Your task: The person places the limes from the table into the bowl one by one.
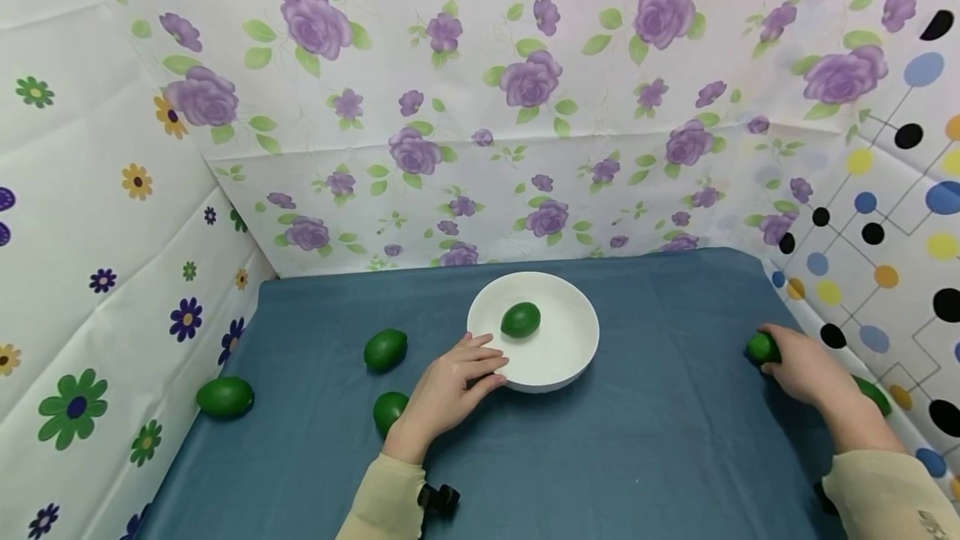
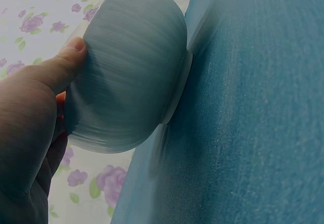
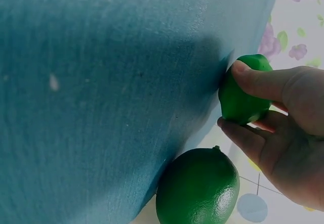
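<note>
My left hand (image 1: pixel 450 382) holds the near left rim of a white bowl (image 1: pixel 566 332), which stands upright on the blue cloth. In the left wrist view the thumb presses the outer wall of the bowl (image 2: pixel 131 72), and the other fingers are partly hidden behind the rim. A green lime (image 1: pixel 521 320) lies inside the bowl. Far to the right, my right hand (image 1: pixel 810 369) grips another lime (image 3: pixel 245 92) between thumb and fingers, low over the cloth. Just below that hand in the right wrist view lies a further lime (image 3: pixel 197 188), partly hidden by the forearm in the head view.
Left of the bowl lie a lime (image 1: pixel 386 351) and a second lime (image 1: pixel 388 413) partly behind my left wrist. One more lime (image 1: pixel 225 397) sits by the left edge of the blue cloth (image 1: pixel 637 457). Patterned sheets (image 1: pixel 480 107) wall in the back and both sides.
</note>
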`<state>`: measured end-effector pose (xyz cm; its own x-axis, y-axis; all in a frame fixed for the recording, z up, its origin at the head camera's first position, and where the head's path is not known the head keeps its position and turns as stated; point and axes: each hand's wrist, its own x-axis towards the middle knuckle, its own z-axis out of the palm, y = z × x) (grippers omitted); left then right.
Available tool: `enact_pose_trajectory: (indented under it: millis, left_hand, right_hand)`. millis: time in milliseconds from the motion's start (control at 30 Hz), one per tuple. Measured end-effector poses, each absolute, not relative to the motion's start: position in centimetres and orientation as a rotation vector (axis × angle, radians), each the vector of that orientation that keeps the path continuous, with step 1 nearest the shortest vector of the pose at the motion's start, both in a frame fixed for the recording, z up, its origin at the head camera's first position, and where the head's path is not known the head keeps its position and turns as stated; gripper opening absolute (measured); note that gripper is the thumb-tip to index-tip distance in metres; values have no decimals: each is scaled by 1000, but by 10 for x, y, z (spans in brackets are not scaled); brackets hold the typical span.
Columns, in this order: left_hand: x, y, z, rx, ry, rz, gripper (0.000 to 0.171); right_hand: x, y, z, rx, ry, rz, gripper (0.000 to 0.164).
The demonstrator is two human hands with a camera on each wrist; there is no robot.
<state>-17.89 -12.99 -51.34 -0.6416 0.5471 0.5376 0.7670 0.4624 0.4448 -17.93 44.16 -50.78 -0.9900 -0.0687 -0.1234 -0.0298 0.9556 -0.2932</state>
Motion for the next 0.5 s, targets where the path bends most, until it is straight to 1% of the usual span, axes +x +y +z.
enact_pose_trajectory:
  millis: [500]
  left_hand:
    - [-178, -130, -513, -1115, -2404, -973, 30]
  right_hand:
    - [-176, 439, -505, -34, 2952, -446, 73]
